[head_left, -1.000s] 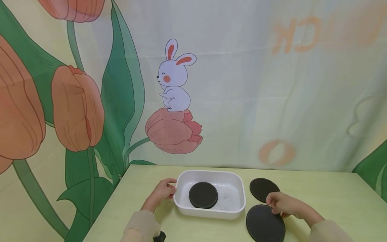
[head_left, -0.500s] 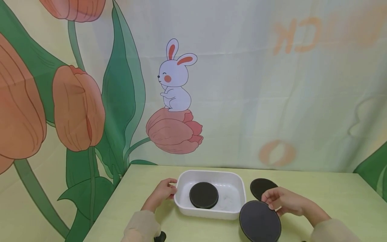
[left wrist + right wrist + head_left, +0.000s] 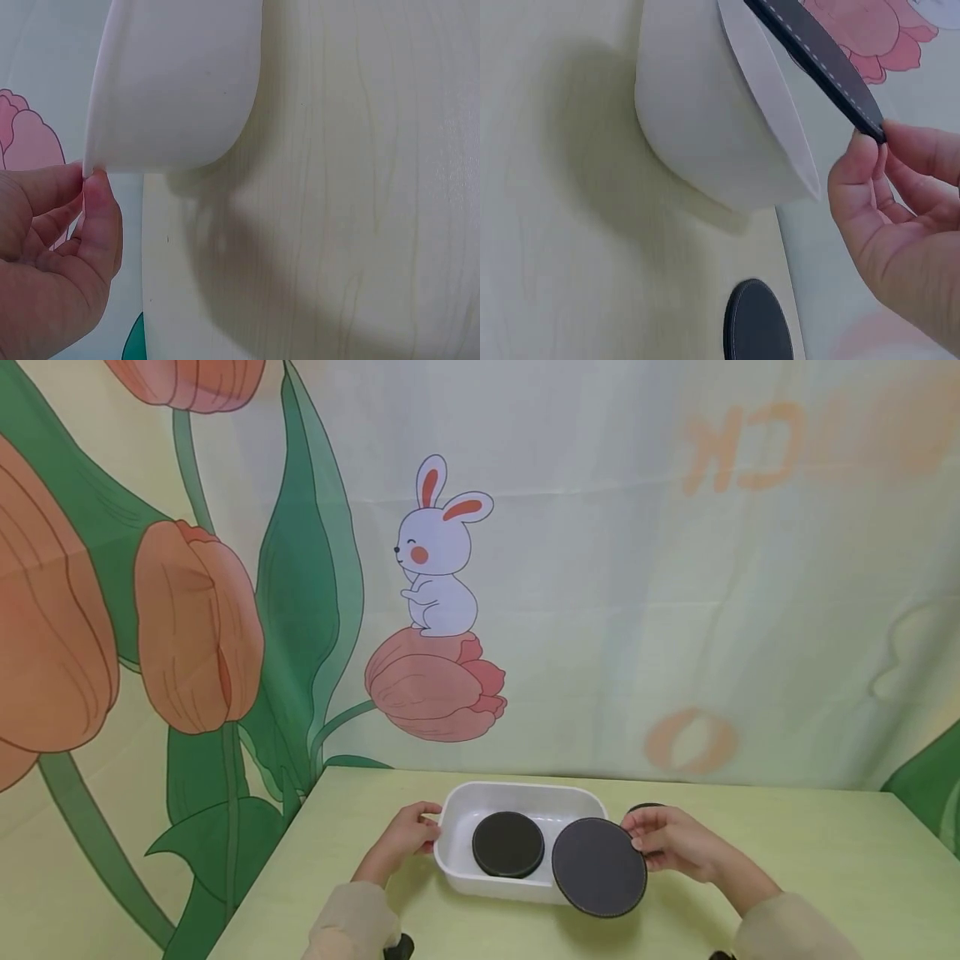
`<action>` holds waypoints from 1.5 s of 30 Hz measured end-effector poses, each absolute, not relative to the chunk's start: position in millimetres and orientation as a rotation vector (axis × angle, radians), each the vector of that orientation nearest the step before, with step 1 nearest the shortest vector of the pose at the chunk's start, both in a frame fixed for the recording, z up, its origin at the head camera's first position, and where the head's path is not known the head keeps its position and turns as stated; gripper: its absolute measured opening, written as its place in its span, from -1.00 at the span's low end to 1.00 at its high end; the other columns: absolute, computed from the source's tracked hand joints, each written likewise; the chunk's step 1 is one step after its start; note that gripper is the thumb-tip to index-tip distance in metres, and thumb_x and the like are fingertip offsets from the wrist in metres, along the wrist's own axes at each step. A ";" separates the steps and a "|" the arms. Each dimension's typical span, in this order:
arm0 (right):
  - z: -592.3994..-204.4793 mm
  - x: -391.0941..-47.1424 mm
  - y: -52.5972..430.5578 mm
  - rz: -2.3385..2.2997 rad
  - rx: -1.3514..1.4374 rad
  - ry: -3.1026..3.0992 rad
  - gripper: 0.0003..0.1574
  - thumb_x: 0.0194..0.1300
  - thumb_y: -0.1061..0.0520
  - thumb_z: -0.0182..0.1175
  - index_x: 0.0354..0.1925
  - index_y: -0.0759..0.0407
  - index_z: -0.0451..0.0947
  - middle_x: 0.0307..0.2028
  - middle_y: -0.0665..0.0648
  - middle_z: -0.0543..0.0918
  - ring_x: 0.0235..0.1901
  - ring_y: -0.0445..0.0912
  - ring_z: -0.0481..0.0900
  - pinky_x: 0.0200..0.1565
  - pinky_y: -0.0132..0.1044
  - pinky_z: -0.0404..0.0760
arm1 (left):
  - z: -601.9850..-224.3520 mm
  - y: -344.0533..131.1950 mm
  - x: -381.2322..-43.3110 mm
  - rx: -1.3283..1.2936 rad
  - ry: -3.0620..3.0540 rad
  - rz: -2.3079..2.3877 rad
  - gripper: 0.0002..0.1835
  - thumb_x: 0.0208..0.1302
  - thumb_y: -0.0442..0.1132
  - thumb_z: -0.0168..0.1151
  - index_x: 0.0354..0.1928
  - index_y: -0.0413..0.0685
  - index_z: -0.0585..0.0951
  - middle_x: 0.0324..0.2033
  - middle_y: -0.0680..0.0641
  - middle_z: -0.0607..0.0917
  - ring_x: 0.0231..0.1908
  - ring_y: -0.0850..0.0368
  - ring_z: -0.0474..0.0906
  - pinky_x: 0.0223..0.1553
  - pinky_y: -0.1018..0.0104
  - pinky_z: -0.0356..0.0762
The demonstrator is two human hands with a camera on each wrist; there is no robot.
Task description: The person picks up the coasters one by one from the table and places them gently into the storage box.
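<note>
My right hand (image 3: pixel 671 843) pinches the edge of a round black coaster (image 3: pixel 600 868) with pale stitching along its rim. The coaster is tilted and held up over the right front of a white rectangular dish (image 3: pixel 487 887), hiding part of it. Inside the dish, left of centre, lies another round black coaster (image 3: pixel 507 845); whether it is a single one or a stack I cannot tell. At the dish's left end my left hand (image 3: pixel 405 835) pinches the rim (image 3: pixel 94 166) between thumb and finger.
A further black coaster (image 3: pixel 757 322) lies on the table right of the dish, mostly hidden behind my right hand in the head view. The pale wooden table (image 3: pixel 810 852) ends at a curtain (image 3: pixel 585 610) printed with tulips and a rabbit.
My right hand has lifted the coaster off the table and carried it left and away from me, over the dish's right side. My left hand has stayed at the rim.
</note>
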State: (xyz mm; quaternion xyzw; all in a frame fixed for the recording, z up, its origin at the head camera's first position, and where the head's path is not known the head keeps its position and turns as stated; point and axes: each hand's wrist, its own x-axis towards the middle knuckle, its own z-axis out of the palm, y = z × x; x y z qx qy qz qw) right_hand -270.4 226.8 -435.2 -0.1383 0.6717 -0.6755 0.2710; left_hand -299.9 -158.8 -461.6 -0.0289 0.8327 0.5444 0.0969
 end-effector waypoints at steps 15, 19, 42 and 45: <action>-439.5 -288.6 168.5 -2.039 -0.170 1.892 -0.77 0.12 0.38 0.02 -0.21 0.22 0.42 -0.46 -0.04 0.49 -0.49 -0.22 0.49 -0.46 -0.42 0.52 | -463.1 -160.4 -301.5 -0.086 2.467 1.601 -0.61 0.14 -0.45 0.07 0.06 -0.27 0.38 -0.36 -0.13 0.50 -0.46 0.16 0.43 -0.43 0.38 0.53; -446.8 -293.1 154.2 -2.085 -0.097 1.890 -0.75 0.09 0.39 0.02 -0.19 0.26 0.42 -0.49 -0.04 0.51 -0.53 -0.21 0.50 -0.48 -0.41 0.52 | -463.2 -159.9 -301.5 -0.090 2.460 1.608 -0.61 0.13 -0.46 0.07 0.06 -0.28 0.38 -0.36 -0.13 0.50 -0.45 0.16 0.43 -0.44 0.38 0.52; -487.2 -316.0 92.2 -2.150 0.280 1.983 -0.67 0.03 0.43 0.03 -0.15 0.40 0.34 -0.67 0.02 0.46 -0.71 -0.23 0.41 -0.64 -0.46 0.43 | -463.4 -161.2 -301.2 -0.061 2.434 1.648 -0.61 0.13 -0.49 0.03 0.06 -0.31 0.37 -0.43 -0.09 0.47 -0.49 0.17 0.39 -0.49 0.42 0.47; -491.1 -317.6 88.4 -2.147 0.323 1.978 -0.67 0.02 0.46 0.01 -0.16 0.40 0.33 -0.69 0.02 0.43 -0.72 -0.23 0.39 -0.65 -0.47 0.42 | -463.5 -161.4 -301.1 -0.067 2.436 1.635 -0.61 0.13 -0.48 0.03 0.06 -0.30 0.37 -0.41 -0.09 0.47 -0.48 0.17 0.40 -0.48 0.42 0.48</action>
